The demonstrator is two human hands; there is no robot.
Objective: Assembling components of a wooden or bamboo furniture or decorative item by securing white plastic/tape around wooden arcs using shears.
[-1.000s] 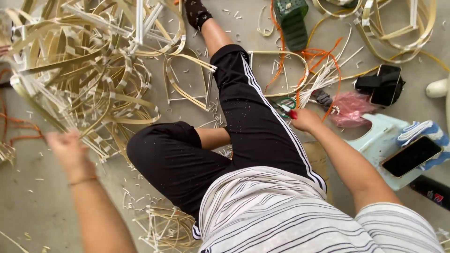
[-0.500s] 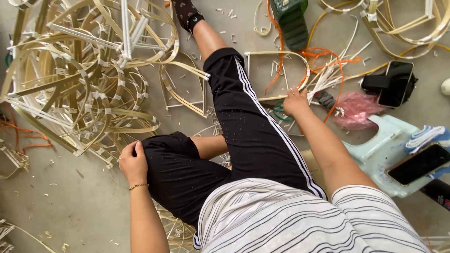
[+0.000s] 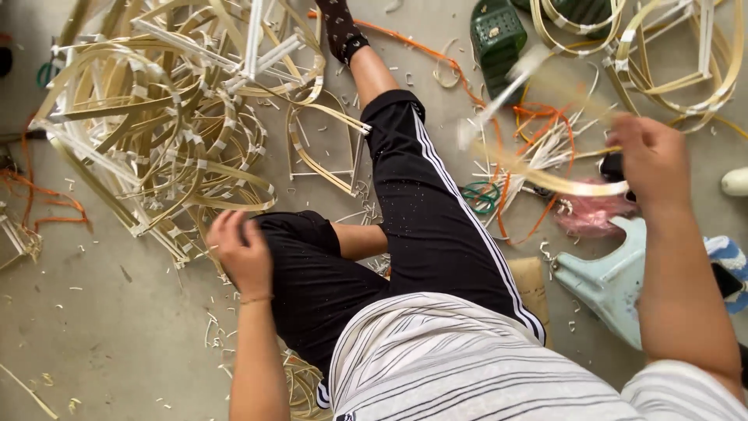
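A thin bamboo strip (image 3: 545, 178) is held up in the right hand (image 3: 653, 160), above the floor beside the straight leg. The fingers are closed around it, and its far end is blurred. The left hand (image 3: 243, 251) is laid on the bent knee with loose fingers, and nothing is held in it. A big pile of bent frames (image 3: 167, 125) is seen on the left, so many look made already. Loose strips (image 3: 545, 144) are left on the floor, so more work seems to be waiting.
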